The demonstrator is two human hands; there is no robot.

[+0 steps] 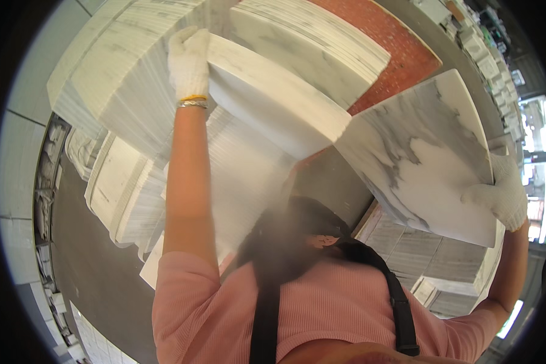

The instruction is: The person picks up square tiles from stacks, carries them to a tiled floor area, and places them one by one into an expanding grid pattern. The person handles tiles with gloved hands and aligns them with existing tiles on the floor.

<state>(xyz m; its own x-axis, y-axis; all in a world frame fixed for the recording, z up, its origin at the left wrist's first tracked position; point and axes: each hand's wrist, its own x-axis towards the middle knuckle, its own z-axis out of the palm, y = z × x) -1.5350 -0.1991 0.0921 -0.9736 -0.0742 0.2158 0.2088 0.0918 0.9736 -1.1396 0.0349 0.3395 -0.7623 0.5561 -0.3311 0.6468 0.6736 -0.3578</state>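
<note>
Your left hand at eleven o'clock steadies the tilted marble slab, fingers curled over its edge; your right hand at three o'clock grips the veined tile by its corner, bearing its weight.

The left hand, in a white knit glove, grips the edge of a white marble slab leaning on stacked slabs. The right hand, also gloved, holds the lower corner of a grey-veined marble tile above bundled tiles.
</note>
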